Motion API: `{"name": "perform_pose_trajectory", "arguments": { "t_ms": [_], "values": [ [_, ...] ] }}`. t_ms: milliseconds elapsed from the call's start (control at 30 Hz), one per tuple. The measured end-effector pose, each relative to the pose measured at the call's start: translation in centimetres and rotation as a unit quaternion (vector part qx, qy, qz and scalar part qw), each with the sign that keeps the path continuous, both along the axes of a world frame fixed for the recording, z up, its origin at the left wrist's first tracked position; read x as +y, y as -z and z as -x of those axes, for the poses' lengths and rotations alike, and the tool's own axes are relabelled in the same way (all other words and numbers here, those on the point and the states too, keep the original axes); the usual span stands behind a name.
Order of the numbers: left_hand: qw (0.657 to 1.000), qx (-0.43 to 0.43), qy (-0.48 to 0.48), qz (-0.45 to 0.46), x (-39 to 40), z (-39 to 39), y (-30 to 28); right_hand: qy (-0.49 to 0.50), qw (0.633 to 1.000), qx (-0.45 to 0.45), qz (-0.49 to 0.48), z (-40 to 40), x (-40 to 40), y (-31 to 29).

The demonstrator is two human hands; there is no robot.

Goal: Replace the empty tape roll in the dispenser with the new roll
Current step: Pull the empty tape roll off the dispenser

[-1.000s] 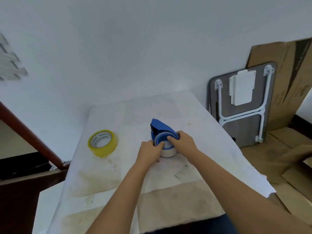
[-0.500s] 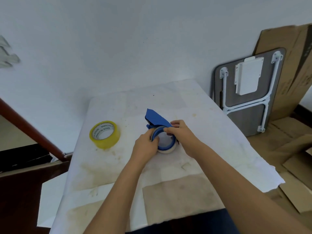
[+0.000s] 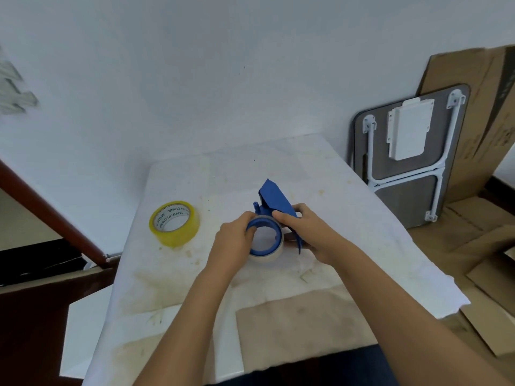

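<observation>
A blue tape dispenser (image 3: 271,196) lies on its side in the middle of the white-covered table (image 3: 348,218). Its round blue hub faces up, and a pale, nearly spent roll (image 3: 269,257) sits around that hub. My left hand (image 3: 235,240) grips the roll and hub from the left, fingertips on the rim. My right hand (image 3: 309,232) holds the dispenser body from the right, thumb on the blue cover. A full yellow tape roll (image 3: 175,223) lies flat to the left, apart from both hands.
A small scrap (image 3: 305,275) lies on the stained table cover just right of the dispenser. A folded grey table (image 3: 409,174) with white legs leans on the wall at right, beside flattened cardboard (image 3: 473,246). A dark wooden rail (image 3: 41,207) runs at left.
The dispenser has tilted so its hub faces up more fully and the pale roll shows below it. Both hands stayed on it. The camera view shifted slightly.
</observation>
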State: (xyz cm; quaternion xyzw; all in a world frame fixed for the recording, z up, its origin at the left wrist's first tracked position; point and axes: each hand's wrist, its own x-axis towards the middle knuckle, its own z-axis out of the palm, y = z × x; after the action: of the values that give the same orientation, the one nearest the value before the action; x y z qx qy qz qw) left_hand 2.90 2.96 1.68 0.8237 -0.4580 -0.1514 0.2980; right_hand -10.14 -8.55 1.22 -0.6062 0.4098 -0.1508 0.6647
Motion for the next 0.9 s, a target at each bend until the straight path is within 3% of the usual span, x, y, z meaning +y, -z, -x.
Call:
{"name": "perform_pose_trajectory", "arguments": {
  "t_ms": [167,467,900],
  "values": [
    [0.999,0.023,0.045,-0.005,0.3,-0.7,-0.7,-0.020,0.997,-0.026,-0.063,0.7,-0.3,-0.1],
    [0.996,0.011,0.090,0.016,0.6,-1.8,-1.0,-0.063,0.993,-0.040,-0.093,1.5,-1.0,0.0],
    [0.994,0.057,0.071,0.058,-0.5,1.3,-0.9,-0.006,0.983,-0.128,-0.127,1.1,-0.2,-0.6]
  ]
}}
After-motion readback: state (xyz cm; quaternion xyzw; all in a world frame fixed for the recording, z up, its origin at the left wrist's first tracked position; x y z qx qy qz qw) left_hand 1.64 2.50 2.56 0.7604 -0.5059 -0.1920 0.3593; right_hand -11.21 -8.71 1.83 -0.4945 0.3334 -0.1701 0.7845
